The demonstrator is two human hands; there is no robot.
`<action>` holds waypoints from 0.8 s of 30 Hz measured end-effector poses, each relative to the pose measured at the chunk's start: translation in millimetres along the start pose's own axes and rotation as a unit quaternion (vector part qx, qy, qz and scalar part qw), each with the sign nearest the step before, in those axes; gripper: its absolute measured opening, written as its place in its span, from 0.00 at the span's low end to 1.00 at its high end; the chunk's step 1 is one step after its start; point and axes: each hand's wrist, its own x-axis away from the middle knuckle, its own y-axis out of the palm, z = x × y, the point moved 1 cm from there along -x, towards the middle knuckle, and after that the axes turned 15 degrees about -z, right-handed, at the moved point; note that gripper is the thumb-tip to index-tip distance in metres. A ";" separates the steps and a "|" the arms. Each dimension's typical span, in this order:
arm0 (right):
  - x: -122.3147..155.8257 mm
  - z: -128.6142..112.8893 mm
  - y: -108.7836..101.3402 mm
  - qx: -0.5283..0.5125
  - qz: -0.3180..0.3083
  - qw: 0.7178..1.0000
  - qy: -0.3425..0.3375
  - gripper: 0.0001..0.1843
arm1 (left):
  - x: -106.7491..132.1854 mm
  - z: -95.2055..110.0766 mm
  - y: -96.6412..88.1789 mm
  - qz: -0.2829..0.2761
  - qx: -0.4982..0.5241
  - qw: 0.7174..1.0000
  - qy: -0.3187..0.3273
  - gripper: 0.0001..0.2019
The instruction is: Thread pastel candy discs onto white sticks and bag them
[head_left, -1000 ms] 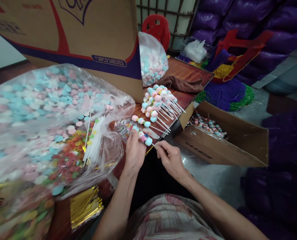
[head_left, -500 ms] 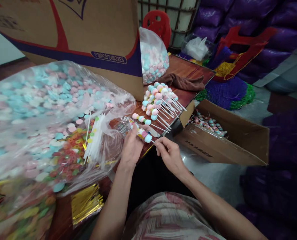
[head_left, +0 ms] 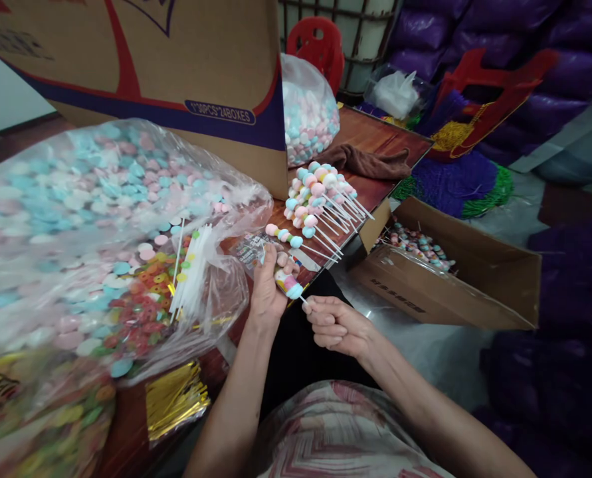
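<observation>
My left hand (head_left: 272, 282) is closed around a marshmallow skewer (head_left: 290, 286) in what looks like a clear wrapper, its fingers covering the upper sweets. With thumb and fingertips, my right hand (head_left: 338, 325) pinches the bare white stick end below the lowest blue marshmallow. Just beyond my hands, one loose skewer (head_left: 284, 236) with gummies between its marshmallows lies on the table. Behind it is a pile of marshmallow skewers (head_left: 318, 192), sticks pointing toward the table edge. A printed clear wrapper (head_left: 248, 249) lies flat beside my left hand.
A large bag of marshmallows (head_left: 111, 172) spreads across the left, with gummy rings (head_left: 146, 312) and white sticks (head_left: 193, 272) at its mouth. Gold twist ties (head_left: 179, 398) lie near the front. A carton (head_left: 176, 86) stands behind. An open box (head_left: 455, 292) holding wrapped skewers is at right.
My left fingers have curled further over the wrapped skewer. My right hand has turned and shifted slightly down, its fingers now folded together at the stick. The view has moved slightly.
</observation>
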 end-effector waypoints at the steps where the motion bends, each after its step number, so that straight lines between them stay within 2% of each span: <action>1: -2.3 0.9 -0.2 -0.018 -0.007 1.000 0.002 0.08 | 1.5 -2.5 0.7 -0.007 -0.008 1.000 -0.003 0.15; 4: -11.3 2.6 2.2 -0.004 0.007 1.000 -0.025 0.10 | 6.2 -9.4 1.9 -0.025 -0.047 0.998 -0.017 0.16; 6: -15.4 2.6 5.2 0.060 0.052 0.995 -0.061 0.12 | 7.9 -11.2 1.3 -0.028 -0.069 0.997 -0.031 0.17; 9: -11.6 1.5 10.5 0.231 0.134 0.959 -0.092 0.15 | 6.5 -7.9 -1.6 -0.011 -0.063 0.997 -0.044 0.17; 12: 1.4 2.1 14.4 0.368 0.134 0.919 -0.048 0.15 | 3.7 -1.3 -4.6 0.011 -0.033 0.999 -0.034 0.18; 15: 10.6 5.4 14.2 0.390 0.116 0.913 -0.022 0.13 | 5.3 -0.7 -3.7 0.001 -0.033 0.999 -0.038 0.17; 19: 3.6 12.7 13.0 0.414 0.144 0.895 -0.081 0.14 | 13.7 -8.6 1.7 -0.035 -0.057 0.996 -0.060 0.15; 24: -8.1 21.5 16.6 0.456 0.160 0.866 -0.129 0.14 | 22.1 -6.8 1.2 -0.044 -0.087 0.995 -0.037 0.16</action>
